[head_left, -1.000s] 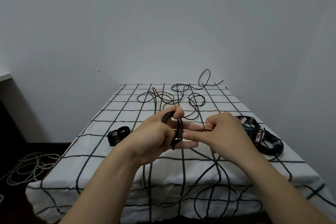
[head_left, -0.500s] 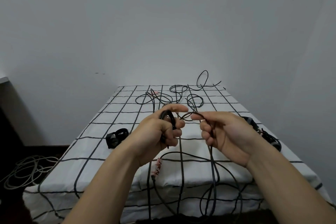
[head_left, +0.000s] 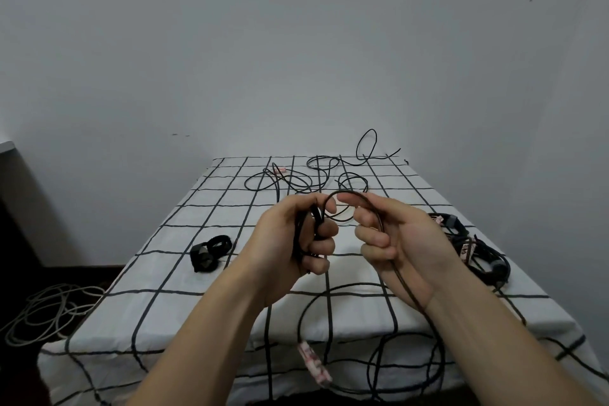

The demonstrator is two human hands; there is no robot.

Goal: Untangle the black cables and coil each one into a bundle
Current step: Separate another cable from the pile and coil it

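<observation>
A plain, sparsely furnished room, seemingly domestic: bare pale walls (head_left: 296,43), a table (head_left: 184,277) in the middle under a white cloth (head_left: 211,208) with a black grid, loose black cables (head_left: 298,183) strewn at its 12 o'clock end, a dark floor (head_left: 16,382) at 8 o'clock with pale cords (head_left: 49,310) heaped there, and furniture (head_left: 19,194) edging in at 9 o'clock.

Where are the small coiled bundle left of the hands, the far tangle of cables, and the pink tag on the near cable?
small coiled bundle (head_left: 209,252), head view, middle of the coil.
far tangle of cables (head_left: 278,181), head view, a crossing strand.
pink tag (head_left: 313,361), head view, its middle.
</observation>
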